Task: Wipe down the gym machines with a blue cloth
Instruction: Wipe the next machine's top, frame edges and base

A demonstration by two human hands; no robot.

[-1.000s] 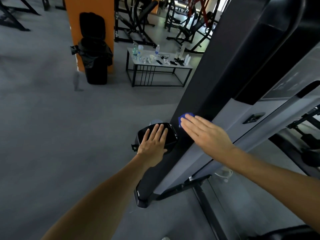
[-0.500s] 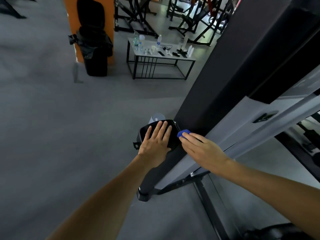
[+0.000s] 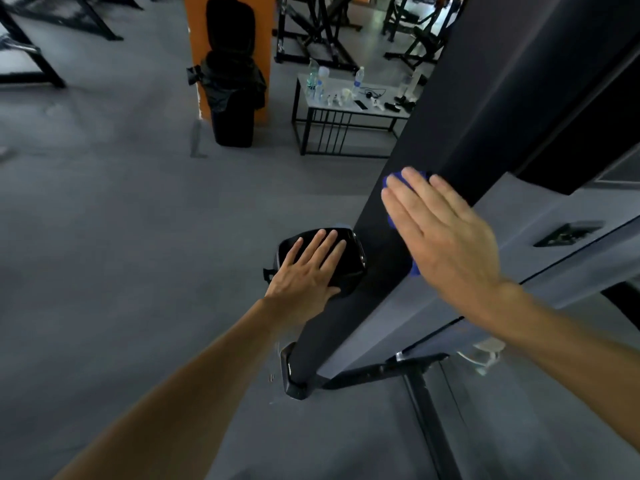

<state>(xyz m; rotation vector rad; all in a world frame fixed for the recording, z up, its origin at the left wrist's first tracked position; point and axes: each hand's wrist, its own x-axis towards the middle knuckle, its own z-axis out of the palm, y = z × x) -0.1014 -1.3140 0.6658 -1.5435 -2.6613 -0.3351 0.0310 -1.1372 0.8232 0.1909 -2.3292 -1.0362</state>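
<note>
A tall gym machine [image 3: 485, 109] with a black sloping column and a grey lower panel fills the right side. My right hand [image 3: 446, 237] lies flat with straight fingers on the black column, pressing a blue cloth [image 3: 393, 180] against it. Only small blue edges of the cloth show past the fingertips and below the palm. My left hand [image 3: 308, 271] rests flat with spread fingers on a black padded part [image 3: 349, 261] that juts from the column's left side, low down.
A black bin [image 3: 232, 98] stands against an orange pillar [image 3: 263, 36] at the back. To its right is a low metal table [image 3: 346, 109] with bottles and small items. Other black machine frames stand behind. Grey floor spreads to the left.
My right hand has slid up the black column with the cloth, from beside the black pad to well above it. My left hand has stayed on the pad.
</note>
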